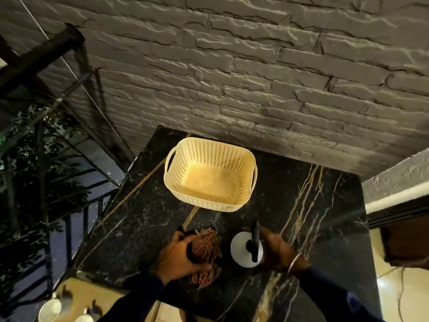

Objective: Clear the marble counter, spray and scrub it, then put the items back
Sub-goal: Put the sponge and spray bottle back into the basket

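Head view, looking down on a black marble tabletop (313, 228) set against a grey stone-clad wall (255, 77). The left hand (178, 256) is clenched around a crumpled brownish cloth (206, 249), bunched into the palm so that a wad of fabric, rather than a loose edge, meets the stone for scrubbing. The right hand (276, 249) wraps the far side of a white spray bottle (246, 252) with a black trigger head (255, 240); the fingers curve around the body, but whether the grip is fully closed or the bottle merely steadied on the surface cannot be told from above. Both hands work near the front edge, cloth and bottle just beside each other, which suits a spray-then-wipe sequence without reaching. A cream perforated basket (210, 175) stands empty near the wall, well apart from the hands; its position on the marble suggests either that clearing is unfinished or that it is already put back, and the view does not settle which. Pale, indistinct vessels (50, 310) sit on the floor at lower left, plausibly set off the tabletop for cleaning. A dark metal railing (46, 135) with foliage behind borders the left side.
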The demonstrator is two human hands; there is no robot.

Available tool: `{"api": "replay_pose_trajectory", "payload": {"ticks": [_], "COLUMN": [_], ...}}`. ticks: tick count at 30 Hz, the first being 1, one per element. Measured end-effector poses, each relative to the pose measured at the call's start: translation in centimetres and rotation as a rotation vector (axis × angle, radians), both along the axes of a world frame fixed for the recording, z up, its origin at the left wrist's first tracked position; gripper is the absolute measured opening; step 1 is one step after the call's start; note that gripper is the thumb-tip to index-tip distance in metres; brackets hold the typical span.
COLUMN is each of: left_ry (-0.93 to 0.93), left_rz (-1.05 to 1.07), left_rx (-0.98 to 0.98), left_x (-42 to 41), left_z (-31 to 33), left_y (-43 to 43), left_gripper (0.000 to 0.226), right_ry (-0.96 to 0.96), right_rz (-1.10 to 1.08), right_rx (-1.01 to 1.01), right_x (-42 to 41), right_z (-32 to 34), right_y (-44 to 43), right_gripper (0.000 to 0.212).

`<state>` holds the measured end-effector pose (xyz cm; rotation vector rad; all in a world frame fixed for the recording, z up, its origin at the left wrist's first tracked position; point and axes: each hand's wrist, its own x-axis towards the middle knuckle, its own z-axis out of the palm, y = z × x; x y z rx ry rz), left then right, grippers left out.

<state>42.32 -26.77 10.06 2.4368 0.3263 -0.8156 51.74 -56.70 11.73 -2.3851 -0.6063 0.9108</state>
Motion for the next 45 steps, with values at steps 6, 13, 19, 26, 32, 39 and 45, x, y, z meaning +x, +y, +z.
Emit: {"api": "replay_pose_trajectory", "payload": {"ticks": [6,13,19,26,32,39,45], "left_ry": [-0.149,-0.455,-0.623,-0.774,-0.423,-0.222,-0.171], "left_rz": [-0.194,-0.09,0.069,0.101,0.04,0.059,0.055], "left_rx": [0.224,-0.062,-0.11,0.041,0.203,0.172,0.133], "left_x": [-0.7,-0.6,3.4,13.2,20.0,21.5,20.6], "left_z": [-1.3,1.9,11.0,18.4,13.9,5.7,2.8], "left_y": [-2.6,-2.7,1.3,3.9,3.2,1.6,1.3], "left_gripper": [0.123,0.062,0.069,0.071,0.049,0.064,0.076], "right_ry": [-0.219,-0.277,-0.467,-0.612,-0.433,-0.353,-0.303], "right_rz": [-0.259,-0.23,-0.066,-0.156,-0.137,-0.031,-0.102], "right_rx": [0.051,0.162,0.297,0.276,0.03,-0.239,-0.259], "right_x": [-2.4,-3.1,-0.4,8.4,15.3,15.5,14.9], "right_z": [0.6,2.4,13.8,21.0,15.4,9.4,6.8], "right_y": [1.9,2.1,3.5,8.0,13.1,14.8,14.9], "right_gripper": [0.055,0.058,0.049,0.034,0.038,0.054,0.066]}}
